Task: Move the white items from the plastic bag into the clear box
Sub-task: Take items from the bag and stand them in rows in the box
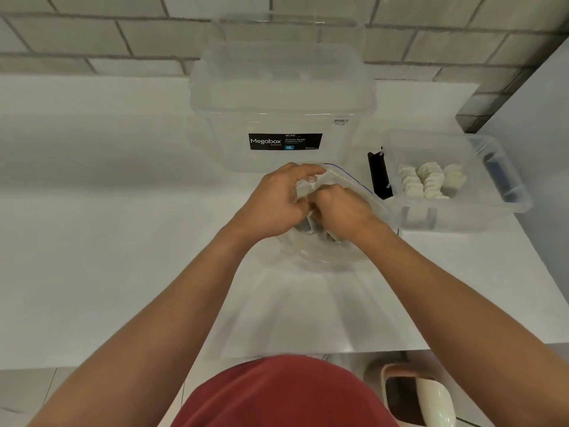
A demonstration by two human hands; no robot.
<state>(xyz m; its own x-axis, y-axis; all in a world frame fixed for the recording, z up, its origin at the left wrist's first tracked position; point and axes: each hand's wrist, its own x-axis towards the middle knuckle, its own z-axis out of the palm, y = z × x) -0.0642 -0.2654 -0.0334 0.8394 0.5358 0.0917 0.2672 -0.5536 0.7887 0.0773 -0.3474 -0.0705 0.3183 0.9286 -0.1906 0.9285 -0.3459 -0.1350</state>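
A clear plastic bag [363, 192] with a blue zip line lies on the white counter in front of me. My left hand [274, 204] grips the bag's open mouth on the left. My right hand [338, 211] is inside the bag, fingers closed on white items I can barely see. To the right sits a small clear box [492, 167] with several white items [431, 181] stacked in rows inside it.
A large lidded clear storage box [283, 118] labelled Megabox stands just behind the bag against the tiled wall. A black object [377, 175] stands between the bag and the small box. The counter's front edge is near my body.
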